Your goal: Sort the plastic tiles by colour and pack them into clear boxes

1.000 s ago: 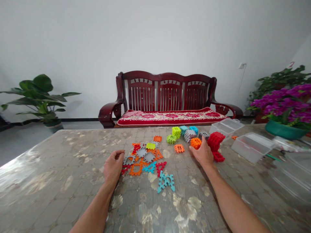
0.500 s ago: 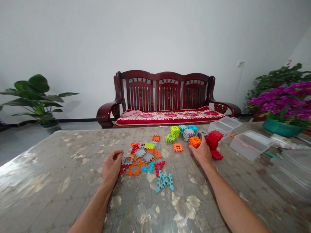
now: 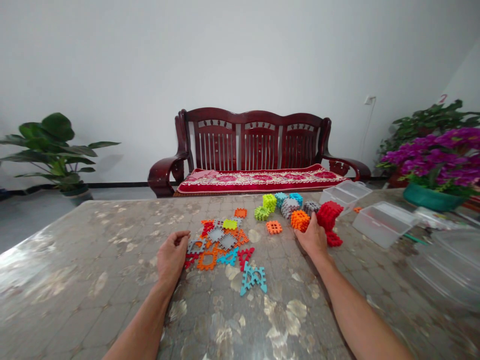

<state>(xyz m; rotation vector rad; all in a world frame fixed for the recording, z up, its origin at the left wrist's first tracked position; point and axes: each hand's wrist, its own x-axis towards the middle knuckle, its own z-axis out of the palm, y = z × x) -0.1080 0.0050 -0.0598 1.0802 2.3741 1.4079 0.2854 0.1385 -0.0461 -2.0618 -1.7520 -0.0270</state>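
My left hand (image 3: 171,257) rests loosely curled on the marble-patterned table (image 3: 75,260), beside a spread of flat interlocking plastic pieces (image 3: 217,245) in orange, grey, red and yellow. A teal star-edged piece (image 3: 253,279) lies nearer me. My right hand (image 3: 313,239) touches an orange block cube (image 3: 299,220) and a red block assembly (image 3: 329,215), with a loose red piece (image 3: 333,239) just beyond my fingers. Behind them stand green cubes (image 3: 269,202), a grey cube (image 3: 289,207) and a flat orange piece (image 3: 274,227).
Two clear plastic boxes (image 3: 382,225) stand at the table's right side, and a further clear container (image 3: 446,265) sits at the right edge. A teal pot of purple flowers (image 3: 431,197) stands beyond them. A dark red wooden bench (image 3: 258,150) stands behind the table.
My right fingers have slid slightly right, from the top of the orange cube toward the gap by the red assembly. The whole view has drifted a little left.
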